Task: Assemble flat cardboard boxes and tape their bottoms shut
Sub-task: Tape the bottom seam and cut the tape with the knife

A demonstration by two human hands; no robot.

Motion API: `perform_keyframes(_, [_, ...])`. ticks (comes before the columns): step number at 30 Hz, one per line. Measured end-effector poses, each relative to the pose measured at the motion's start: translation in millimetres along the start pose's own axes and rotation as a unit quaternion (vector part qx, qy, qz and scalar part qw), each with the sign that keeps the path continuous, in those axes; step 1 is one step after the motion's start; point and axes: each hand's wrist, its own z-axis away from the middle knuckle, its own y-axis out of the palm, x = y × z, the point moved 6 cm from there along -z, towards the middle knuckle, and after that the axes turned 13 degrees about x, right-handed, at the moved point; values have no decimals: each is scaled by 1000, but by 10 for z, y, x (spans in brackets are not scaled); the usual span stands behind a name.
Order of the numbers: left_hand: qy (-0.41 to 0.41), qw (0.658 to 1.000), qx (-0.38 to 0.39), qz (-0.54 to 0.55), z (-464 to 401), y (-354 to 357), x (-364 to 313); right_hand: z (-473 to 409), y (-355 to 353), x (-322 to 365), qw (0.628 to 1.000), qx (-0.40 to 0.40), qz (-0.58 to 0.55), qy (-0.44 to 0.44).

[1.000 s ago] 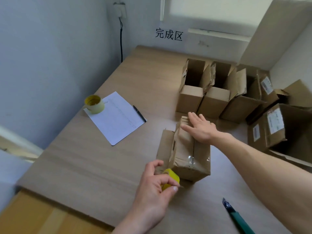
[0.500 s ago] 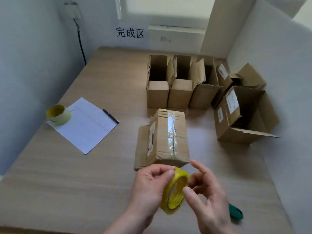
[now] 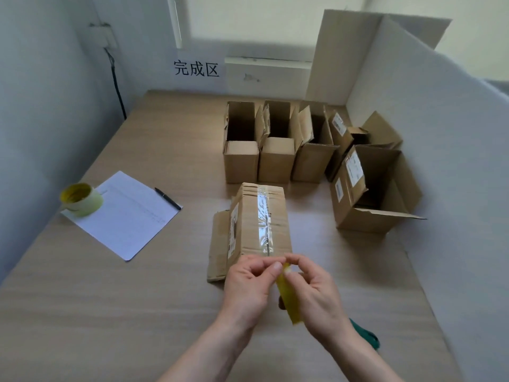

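Both hands (image 3: pixel 286 288) around yellow tape roll (image 3: pixel 287 296)

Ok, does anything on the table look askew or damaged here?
Mostly tidy. The larger open box at right sits angled, out of line with the row of upright boxes. The clear tape on the near box looks wrinkled.

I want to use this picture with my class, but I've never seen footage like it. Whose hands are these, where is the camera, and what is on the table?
There is no machine: a person wears a camera on the head, looking down at their own bare hands. The left hand and right hand together hold a yellow tape roll, fingers pinching at its top. Just beyond lies a cardboard box with clear tape along its seam. Behind it stand open boxes. At the left of the wooden table lie a paper sheet, a pen and a second tape roll.
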Motion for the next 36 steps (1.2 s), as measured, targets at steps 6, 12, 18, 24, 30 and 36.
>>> perform_keyframes(6, [91, 993, 48, -60, 87, 109, 30, -75, -176, 92, 996, -18, 85, -3])
perform_keyframes(12, [29, 994, 60, 92, 79, 97, 140, -46, -231, 315, 958, -12, 286, -32])
perform_keyframes(18, [7, 992, 124, 21, -70, 92, -35, -33, -302, 395, 926, 28, 377, -20])
perform_keyframes(24, [18, 996, 86, -21, -124, 82, -28, -51, -353, 409, 924, 82, 372, -25])
perform_keyframes(30, [5, 1000, -4, 28, 3, 50, 210, 142, -329, -4, 961, 252, -33, 110])
perform_keyframes(36, [96, 968, -167, -163, 222, -132, 222, 149, -531, 60, 930, 325, 167, 48])
